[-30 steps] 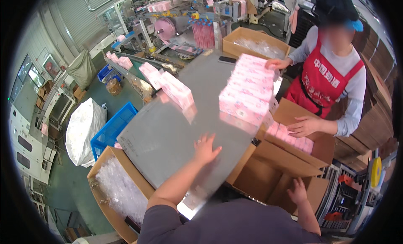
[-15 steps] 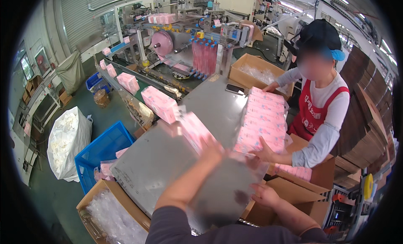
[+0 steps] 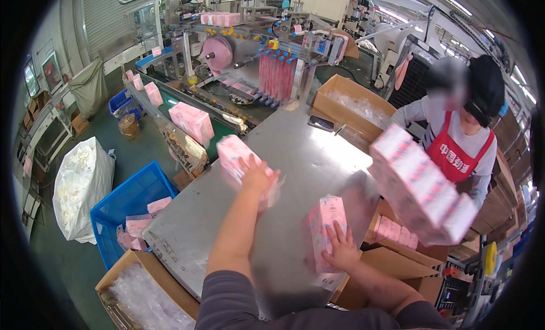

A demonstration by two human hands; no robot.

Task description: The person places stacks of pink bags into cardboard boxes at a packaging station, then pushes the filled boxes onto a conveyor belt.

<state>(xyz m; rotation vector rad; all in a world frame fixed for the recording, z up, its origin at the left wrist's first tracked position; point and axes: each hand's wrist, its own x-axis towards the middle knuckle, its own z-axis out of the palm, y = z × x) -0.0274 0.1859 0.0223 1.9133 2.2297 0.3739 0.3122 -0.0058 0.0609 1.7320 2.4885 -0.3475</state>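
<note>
The left hand (image 3: 256,178) lies over the left pack (image 3: 231,150), a pink one at the table's far-left edge, near the conveyor's end; its fingers are spread across the top, not curled round it. Blur makes it hard to say whether that pack sits flat on the table (image 3: 196,239). The right hand (image 3: 342,251) rests on the right pack (image 3: 318,230), which lies lengthwise on the table near its right edge, fingers splayed over the pack's side. The two packs are well apart. Across the table, a co-worker (image 3: 454,140) has a row of packs (image 3: 417,185) tilted above a carton (image 3: 369,233) with pink packs inside. A phone (image 3: 321,123) lies at the table's far edge; a blue bin (image 3: 102,216) stands left.
</note>
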